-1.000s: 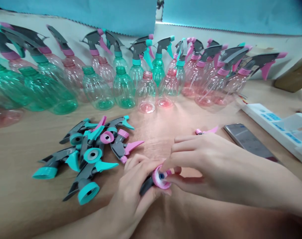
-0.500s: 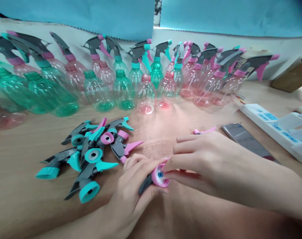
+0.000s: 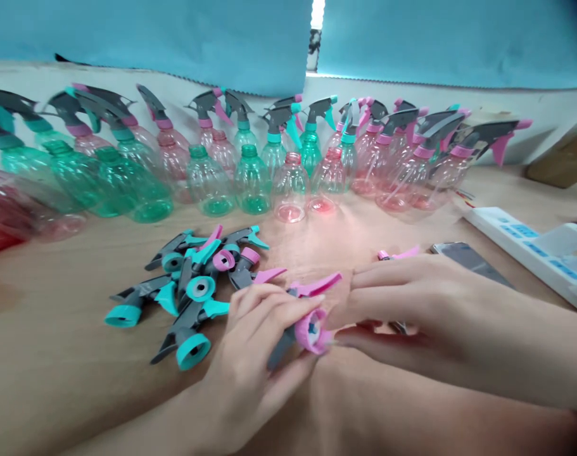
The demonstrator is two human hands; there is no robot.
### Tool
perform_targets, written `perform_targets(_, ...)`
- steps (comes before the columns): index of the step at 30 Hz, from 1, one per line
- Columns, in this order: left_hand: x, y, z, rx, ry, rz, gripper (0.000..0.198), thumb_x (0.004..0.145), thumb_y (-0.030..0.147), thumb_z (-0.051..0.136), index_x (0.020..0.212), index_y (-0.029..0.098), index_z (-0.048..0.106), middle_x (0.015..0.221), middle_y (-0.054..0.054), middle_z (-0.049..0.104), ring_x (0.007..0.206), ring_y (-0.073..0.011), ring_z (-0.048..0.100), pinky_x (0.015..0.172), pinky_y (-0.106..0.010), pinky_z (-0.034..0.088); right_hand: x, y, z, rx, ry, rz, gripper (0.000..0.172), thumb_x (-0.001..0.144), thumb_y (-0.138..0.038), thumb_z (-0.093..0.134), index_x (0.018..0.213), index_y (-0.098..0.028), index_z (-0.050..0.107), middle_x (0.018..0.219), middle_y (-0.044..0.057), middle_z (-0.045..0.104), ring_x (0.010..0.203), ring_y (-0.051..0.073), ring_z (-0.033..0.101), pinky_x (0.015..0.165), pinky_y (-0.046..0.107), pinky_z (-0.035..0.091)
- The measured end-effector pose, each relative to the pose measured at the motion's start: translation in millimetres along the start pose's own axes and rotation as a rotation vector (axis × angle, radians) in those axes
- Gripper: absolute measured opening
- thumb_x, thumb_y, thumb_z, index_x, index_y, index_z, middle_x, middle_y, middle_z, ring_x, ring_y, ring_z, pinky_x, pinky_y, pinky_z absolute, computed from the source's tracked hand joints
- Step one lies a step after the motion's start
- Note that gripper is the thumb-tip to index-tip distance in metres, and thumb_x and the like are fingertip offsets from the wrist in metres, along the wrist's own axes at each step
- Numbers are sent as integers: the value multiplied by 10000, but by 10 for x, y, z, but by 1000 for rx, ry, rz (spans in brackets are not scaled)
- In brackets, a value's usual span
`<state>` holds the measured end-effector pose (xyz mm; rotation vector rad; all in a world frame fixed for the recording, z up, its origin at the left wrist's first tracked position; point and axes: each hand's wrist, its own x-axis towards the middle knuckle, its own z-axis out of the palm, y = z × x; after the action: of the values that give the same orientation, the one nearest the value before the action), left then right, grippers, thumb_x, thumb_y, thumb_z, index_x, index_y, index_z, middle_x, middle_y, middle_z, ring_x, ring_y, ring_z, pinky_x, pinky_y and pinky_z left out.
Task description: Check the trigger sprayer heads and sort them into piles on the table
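A grey trigger spray head [image 3: 280, 347] with a pink trigger and pink collar is in my left hand [image 3: 253, 345], fingers wrapped around its body. The collar's open end faces me, showing a white ring and a blue centre. My right hand [image 3: 402, 297] is at the collar's right edge, with thumb and forefinger tips at or very near the rim and a gap between those fingers. Motion blur hides whether they touch it. Left of my left hand lies a pile of loose spray heads [image 3: 201, 288] with turquoise or pink collars.
Green and pink clear bottles [image 3: 253, 183] line the back, several topped with spray heads. Another pink-trigger piece [image 3: 405, 253] lies beyond my right hand. To the right are a phone [image 3: 469, 261], a white compartment box [image 3: 511, 231] and a brown box [image 3: 561, 158].
The view has shifted, so the bottles and pile sit further right. My right fingertips have drawn back from inside the collar to its edge. The held spray head has tilted, exposing its pink trigger.
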<state>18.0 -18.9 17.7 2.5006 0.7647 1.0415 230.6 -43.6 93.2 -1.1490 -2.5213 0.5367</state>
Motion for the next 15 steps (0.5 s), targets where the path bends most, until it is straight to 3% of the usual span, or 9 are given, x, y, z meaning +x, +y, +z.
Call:
perform_targets(4, 42, -175, -348, 305, 128, 26, 257, 843, 208, 599, 1095, 241, 566, 954, -22, 666, 909, -242, 551, 808, -399, 399, -18, 32, -50, -103, 112, 4, 129, 839, -217, 603, 934, -295, 643, 795, -74, 672, 704, 84, 599, 597, 204, 395)
perform_targets(9, -25, -557, -725, 628, 219, -115, 269, 870, 282, 590, 1134, 231, 606, 1041, -26, 632, 970, -264, 527, 887, -422, 368, 7, 152, -100, -242, 167, 108, 116, 850, -307, 580, 935, -293, 658, 736, -44, 662, 657, 115, 607, 545, 233, 407)
perform_targets(12, -107, -717, -792, 648, 137, -170, 297, 893, 283, 551, 1184, 231, 585, 1110, -37, 606, 1019, -288, 527, 907, -437, 359, -18, 305, -117, -235, 146, 200, 165, 856, -379, 562, 952, -281, 654, 734, -30, 652, 604, 109, 589, 519, 234, 415)
perform_targets(15, -177, -810, -794, 629, 11, -199, 321, 895, 310, 543, 1205, 226, 565, 1091, -60, 611, 1032, -310, 534, 869, -440, 395, -135, 503, -118, -226, 60, 353, 280, 855, -489, 531, 1006, -278, 634, 824, 0, 664, 691, 142, 615, 567, 264, 465)
